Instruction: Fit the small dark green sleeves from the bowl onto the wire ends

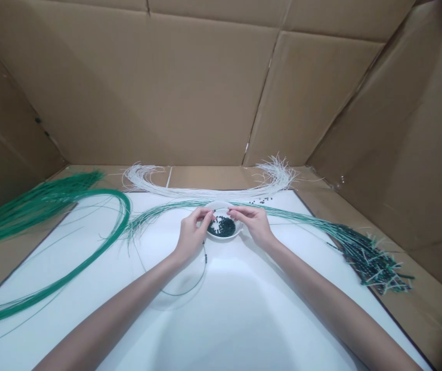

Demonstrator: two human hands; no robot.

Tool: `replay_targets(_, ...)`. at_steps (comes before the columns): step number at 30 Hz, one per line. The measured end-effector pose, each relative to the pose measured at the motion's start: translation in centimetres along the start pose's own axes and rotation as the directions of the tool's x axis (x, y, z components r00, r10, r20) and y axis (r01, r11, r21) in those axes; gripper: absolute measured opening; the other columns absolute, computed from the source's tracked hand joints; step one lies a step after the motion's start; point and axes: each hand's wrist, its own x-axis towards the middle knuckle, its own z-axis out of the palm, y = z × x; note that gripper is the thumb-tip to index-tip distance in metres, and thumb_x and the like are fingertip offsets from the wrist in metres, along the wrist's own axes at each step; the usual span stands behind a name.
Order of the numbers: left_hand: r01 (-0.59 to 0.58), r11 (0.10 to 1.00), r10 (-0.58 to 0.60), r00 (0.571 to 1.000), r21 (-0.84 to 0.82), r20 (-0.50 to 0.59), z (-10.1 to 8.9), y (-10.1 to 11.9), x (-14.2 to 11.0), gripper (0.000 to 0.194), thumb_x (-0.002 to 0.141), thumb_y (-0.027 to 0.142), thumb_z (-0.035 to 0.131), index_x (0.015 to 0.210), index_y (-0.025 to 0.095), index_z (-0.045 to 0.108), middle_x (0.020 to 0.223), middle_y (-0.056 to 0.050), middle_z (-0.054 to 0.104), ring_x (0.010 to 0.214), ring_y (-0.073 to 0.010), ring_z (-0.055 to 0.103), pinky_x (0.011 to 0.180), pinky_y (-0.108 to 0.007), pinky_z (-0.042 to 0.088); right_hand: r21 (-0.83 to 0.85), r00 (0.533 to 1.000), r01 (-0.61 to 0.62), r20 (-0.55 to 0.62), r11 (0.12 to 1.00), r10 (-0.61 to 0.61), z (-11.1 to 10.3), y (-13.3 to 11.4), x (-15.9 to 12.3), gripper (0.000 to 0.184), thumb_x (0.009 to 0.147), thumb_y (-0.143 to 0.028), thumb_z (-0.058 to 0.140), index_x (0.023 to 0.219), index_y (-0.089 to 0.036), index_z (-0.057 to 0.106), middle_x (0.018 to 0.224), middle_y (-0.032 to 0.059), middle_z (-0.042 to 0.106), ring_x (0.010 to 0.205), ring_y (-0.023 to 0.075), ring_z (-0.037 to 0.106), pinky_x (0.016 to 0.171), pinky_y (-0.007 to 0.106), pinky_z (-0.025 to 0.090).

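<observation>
A shallow white bowl (240,226) holds many small dark beads (226,226). Over its left rim, my left hand (194,230) is closed in a pinch on a thin green string (184,294), which loops below the hand with a few dark beads (206,255) threaded on it. On the opposite side of the bowl, my right hand (256,222) has its thumb and forefinger pinched together over the rim. Whatever sits between those fingertips is too small to make out. The two pinches are a short gap apart.
Behind the bowl lie a bundle of green strings (294,213), ending at right in beaded strands (371,257), and a white string bundle (205,192). A thick green bundle (89,257) curves at left. Loose beads (263,200) lie beyond the bowl. Cardboard walls (205,93) enclose the white table (221,319).
</observation>
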Motion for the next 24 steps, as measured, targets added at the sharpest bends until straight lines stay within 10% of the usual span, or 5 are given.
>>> replay_targets(24,-0.033,0.999,0.034,0.999,0.034,-0.015,-0.33,0.63,0.14,0.021,0.078,0.034,0.048,0.083,0.016,0.058,0.076,-0.005,0.063,0.077,-0.0158,0.058,0.071,-0.025,0.043,0.052,1.000,0.017,0.017,0.998,-0.018,0.01,-0.54,-0.07,0.020,0.058,-0.029,0.069,0.074,-0.017,0.069,0.075,0.0056,0.069,0.069,0.0173,0.062,0.069,0.033,0.050)
